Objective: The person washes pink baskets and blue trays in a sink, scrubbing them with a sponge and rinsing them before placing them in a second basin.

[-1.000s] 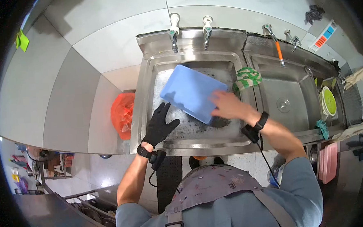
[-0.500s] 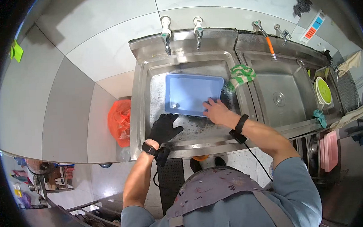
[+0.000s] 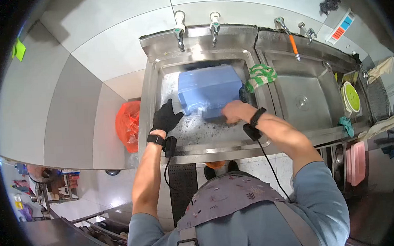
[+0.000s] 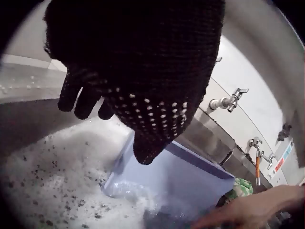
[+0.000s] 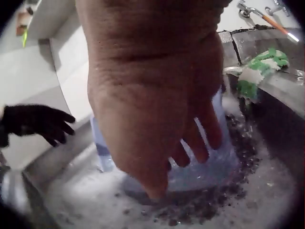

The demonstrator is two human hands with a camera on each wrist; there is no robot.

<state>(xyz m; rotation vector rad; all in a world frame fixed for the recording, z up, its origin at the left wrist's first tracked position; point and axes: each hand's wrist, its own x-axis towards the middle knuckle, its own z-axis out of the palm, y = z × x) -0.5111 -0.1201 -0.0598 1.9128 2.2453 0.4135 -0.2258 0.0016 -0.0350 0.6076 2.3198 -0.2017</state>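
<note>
A blue plastic tray (image 3: 209, 83) sits tilted in the soapy sink (image 3: 154, 141), its near edge down in the suds. At that edge, toward the right corner, my bare right hand (image 3: 237, 111) grips the tray, the fingers over the inner side and the thumb on the near side. Water and foam run along the tray's near part (image 4: 162, 183). My left hand (image 3: 164, 119), in a black dotted glove, hovers over the suds by the tray's left corner with its fingers spread, holding nothing.
A green-and-white striped cloth (image 3: 262, 76) lies on the divider beside a second sink (image 3: 300, 102). Two taps (image 3: 180, 32) stand behind the washing sink. A red plastic bag (image 3: 128, 126) is left of it, and a green-and-white round container (image 3: 350, 97) stands far right.
The tray first turned from slanted to square with the sink, then tipped with its near edge dipping into the water. My right hand moved with it; the left stayed near its left corner.
</note>
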